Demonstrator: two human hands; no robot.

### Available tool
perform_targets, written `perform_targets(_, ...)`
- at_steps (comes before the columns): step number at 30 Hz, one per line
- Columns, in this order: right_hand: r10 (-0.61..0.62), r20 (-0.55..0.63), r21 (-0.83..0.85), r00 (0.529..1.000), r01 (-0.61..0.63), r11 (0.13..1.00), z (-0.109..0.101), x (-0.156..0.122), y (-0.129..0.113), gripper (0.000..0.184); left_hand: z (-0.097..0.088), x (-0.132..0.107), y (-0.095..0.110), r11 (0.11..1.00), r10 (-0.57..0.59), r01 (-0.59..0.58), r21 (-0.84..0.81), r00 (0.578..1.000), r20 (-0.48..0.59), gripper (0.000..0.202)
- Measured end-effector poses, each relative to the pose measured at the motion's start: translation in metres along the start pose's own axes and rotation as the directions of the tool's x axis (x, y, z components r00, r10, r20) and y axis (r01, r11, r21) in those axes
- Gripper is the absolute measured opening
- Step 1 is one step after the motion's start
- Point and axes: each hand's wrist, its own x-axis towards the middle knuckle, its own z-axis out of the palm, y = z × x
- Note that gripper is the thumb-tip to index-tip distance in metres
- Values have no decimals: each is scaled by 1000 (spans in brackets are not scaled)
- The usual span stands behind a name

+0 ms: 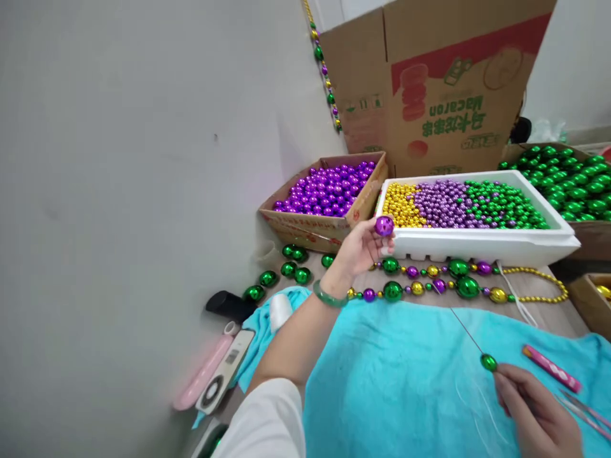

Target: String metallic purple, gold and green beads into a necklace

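Between the fingertips of my left hand point(359, 249) is a shiny purple bead point(384, 226), held up in front of the white foam box point(482, 243). A green bangle circles that wrist. My right hand point(537, 407), at the lower right, pinches near a green bead point(488, 362). A long thin needle point(465, 329) sticks out of this bead toward the upper left. White thread point(477, 401) trails over the turquoise towel point(396, 375) beneath. Behind the towel lies a strung bead necklace point(417, 288) of green, purple and gold beads.
Small gold, purple and green beads fill the foam box. A carton point(305, 222) of purple beads stands left, a carton of large green beads point(573, 178) right. Loose green beads point(268, 278) lie by the wall. A pink tube point(551, 367) and scissors point(589, 413) rest at right.
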Motion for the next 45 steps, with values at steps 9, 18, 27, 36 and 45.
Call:
perform_targets(9,-112,75,-11,991,113,994,-10,-35,-8,9,69,-83,-85,725,-244,263,-637,962,119,30)
perform_targets(18,-74,66,-37,995,76,996,-24,-51,0,9,99,-104,-99,628,-332,282,-725,940,78,36)
perform_targets(27,-90,28,-52,996,91,995,-33,-54,-1,9,105,-106,-99,677,-296,254,-690,953,61,29)
perform_targets(36,-107,-94,-41,990,104,994,-46,-51,-5,10,89,-106,-111,969,59,-39,-243,995,76,38)
perform_targets(45,-110,-88,-82,990,103,991,-53,-48,-9,13,80,-106,-112,981,73,-61,-185,996,57,36)
